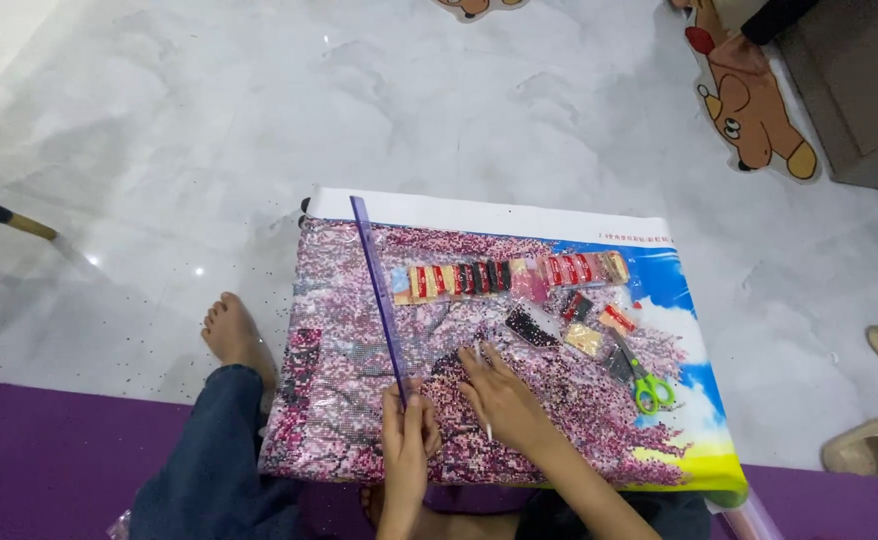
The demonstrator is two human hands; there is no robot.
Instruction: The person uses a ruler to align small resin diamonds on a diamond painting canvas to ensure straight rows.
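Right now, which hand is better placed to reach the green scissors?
Probably the right hand: it lies on the canvas on the side of the green scissors, holding only a thin pen-like tool. The left hand grips the purple ruler.

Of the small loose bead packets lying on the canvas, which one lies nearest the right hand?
The black bead packet, just beyond the right hand; the red and yellow packets lie farther right, by the green scissors.

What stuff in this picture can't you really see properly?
- Small packets on the picture canvas, head view: too small to tell what is inside.
- The thin tool in the right hand: mostly hidden by the fingers.
- The near end of the purple ruler: covered by the left hand.
- The bear-shaped mat: its top is cut off by the edge.
- The person's lap: hidden under the canvas.
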